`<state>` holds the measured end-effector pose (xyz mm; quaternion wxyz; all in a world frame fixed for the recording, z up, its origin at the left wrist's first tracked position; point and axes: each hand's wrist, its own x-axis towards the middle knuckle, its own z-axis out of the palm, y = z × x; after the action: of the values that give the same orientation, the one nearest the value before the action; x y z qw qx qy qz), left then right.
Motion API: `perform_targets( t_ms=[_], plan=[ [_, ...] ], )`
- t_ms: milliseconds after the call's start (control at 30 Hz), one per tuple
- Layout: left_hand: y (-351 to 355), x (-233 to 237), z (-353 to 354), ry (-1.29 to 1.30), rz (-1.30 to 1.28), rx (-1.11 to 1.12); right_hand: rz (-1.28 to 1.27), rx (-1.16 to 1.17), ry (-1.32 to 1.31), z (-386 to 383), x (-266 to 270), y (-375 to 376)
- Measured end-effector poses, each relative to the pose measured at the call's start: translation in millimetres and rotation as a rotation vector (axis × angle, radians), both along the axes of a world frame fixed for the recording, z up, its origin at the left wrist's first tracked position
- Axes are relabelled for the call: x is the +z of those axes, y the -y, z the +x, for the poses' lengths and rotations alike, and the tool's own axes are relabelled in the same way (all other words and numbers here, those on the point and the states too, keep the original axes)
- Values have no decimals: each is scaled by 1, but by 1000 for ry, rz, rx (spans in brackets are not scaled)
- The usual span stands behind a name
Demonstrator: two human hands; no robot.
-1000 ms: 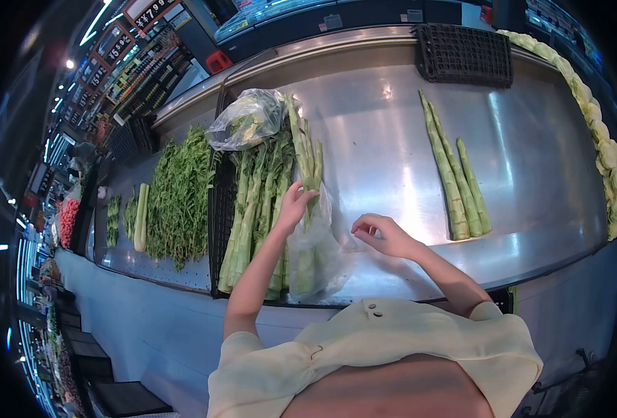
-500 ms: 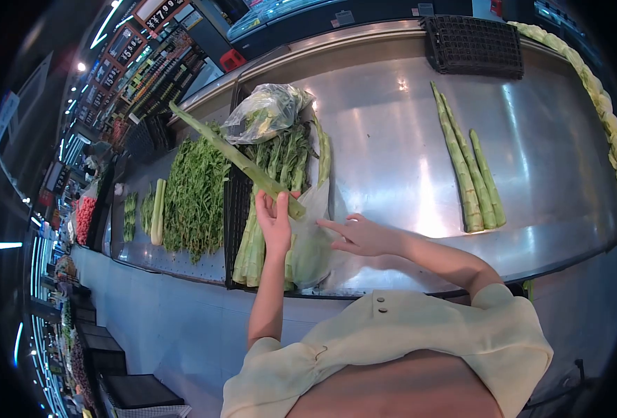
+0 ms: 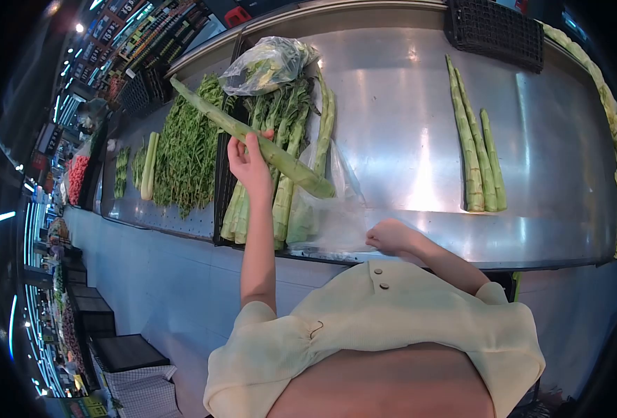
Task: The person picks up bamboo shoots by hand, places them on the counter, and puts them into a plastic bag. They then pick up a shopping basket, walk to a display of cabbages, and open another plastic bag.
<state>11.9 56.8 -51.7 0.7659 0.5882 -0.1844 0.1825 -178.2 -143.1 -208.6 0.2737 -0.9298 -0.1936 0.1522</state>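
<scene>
Green stalk [image 3: 293,167] is up in the left hand [image 3: 251,166], above the things on the metal counter [image 3: 399,132]. From my seat far away, I see the fingers and thumb closed around it near its middle. It sits on a slant, with the thin end to the far left and the thick end to the near right, over a clear bag [image 3: 342,217].

The right hand [image 3: 392,237] is low, near the counter's near edge, just right of the bag. Its fingers are curled in, but the bag is so see-through that I can't tell if they pinch it.

Past the bag, two stalks [image 3: 324,122] lie side by side. To their left is a big bunch of stalks [image 3: 280,213], with a plastic-wrapped bundle [image 3: 270,66] at its far end. More to the left I see leafy greens [image 3: 183,157] and a pale stalk [image 3: 149,166].

Well off to the right, three stalks [image 3: 476,164] lie close together. A black crate [image 3: 493,31] sits at the far edge, and pale leaves [image 3: 591,76] run down the far right side.
</scene>
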Motion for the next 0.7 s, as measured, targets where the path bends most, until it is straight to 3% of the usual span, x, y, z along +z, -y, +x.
perform_targets(
  t_ms=[100, 167, 233, 267, 333, 367, 433, 467, 533, 567, 633, 667, 700],
  plan=[
    [-1, 17, 2, -57, -152, 14, 15, -32, -141, -21, 10, 8],
    [2, 30, -2, 3, -307, -128, 48, -88, -237, -31, 36, 13],
    [8, 49, -15, 21, -376, -242, 216, -460, -179, -39, 62, 17],
    [12, 58, -23, 36, -446, -359, 214, -456, -178, -38, 74, 19],
    [20, 72, -39, 17, -450, -446, 529, -652, 22, -32, 97, 18],
    [25, 78, -46, -4, -452, -537, 528, -649, 22, -27, 108, 15],
    [37, 85, -62, -45, -459, -630, 879, -634, 465, -21, 128, 6],
    [43, 87, -69, -87, -465, -727, 877, -635, 467, -23, 142, 3],
    [51, 94, -82, -107, -460, -774, 465, -649, 480, -27, 163, 1],
    [53, 96, -86, -127, -454, -814, 464, -655, 483, -27, 161, 1],
    [55, 97, -90, -167, -474, -868, 382, -666, 756, -26, 153, -1],
    [56, 97, -91, -210, -495, -915, 384, -672, 758, -26, 149, -2],
    [58, 97, -92, -213, -492, -921, 572, -696, 581, -29, 143, -3]
  ],
)
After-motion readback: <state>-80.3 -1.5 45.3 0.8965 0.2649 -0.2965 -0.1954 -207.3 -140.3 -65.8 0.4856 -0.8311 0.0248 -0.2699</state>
